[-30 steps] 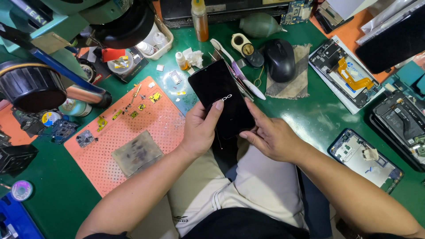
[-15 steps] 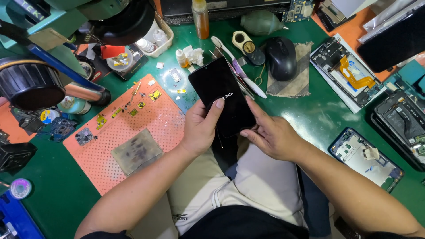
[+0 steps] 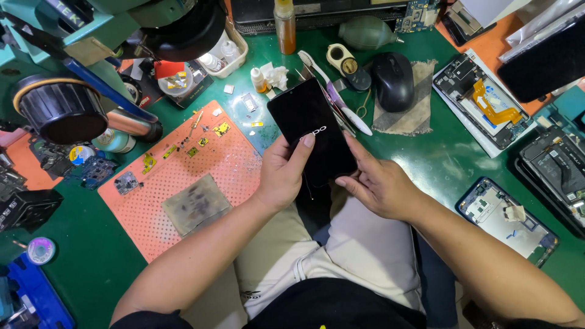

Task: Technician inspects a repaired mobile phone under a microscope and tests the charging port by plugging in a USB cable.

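Phone (image 3: 312,131), black, screen side up and dark, held over the near edge of the green table (image 3: 426,152), tilted with its top toward the far edge. Gripped from both sides: left hand (image 3: 281,173) wrapped round the left edge and underside, thumb laid across the glass near its middle; right hand (image 3: 378,183) closed on the lower right edge, fingers pressed along the side. Both holds narrow and firm on the phone, nothing else in either hand.

Noted on the table, largest first. Microscope body (image 3: 122,24), teal, over the far left corner, with a black eyepiece drum (image 3: 58,109) below it. Orange perforated work mat (image 3: 183,176) left of the hands, running toward the near edge; grey pad (image 3: 196,204) on it, small yellow and metal parts scattered along its far side. Opened phone chassis with orange flex cable (image 3: 487,103) toward the right edge; second opened chassis (image 3: 509,219) near the right forearm; third (image 3: 557,164) at the right edge. Black mouse (image 3: 393,79) on a grey cloth (image 3: 420,116) just beyond the phone, apart from it. Green rubber air blower (image 3: 365,30) at the far edge. Amber bottle (image 3: 284,24) beside it. White toothbrush (image 3: 332,91) lying just behind the phone's top right corner; contact not discernible. Small white dropper bottle (image 3: 259,79) beside the mat's far corner.
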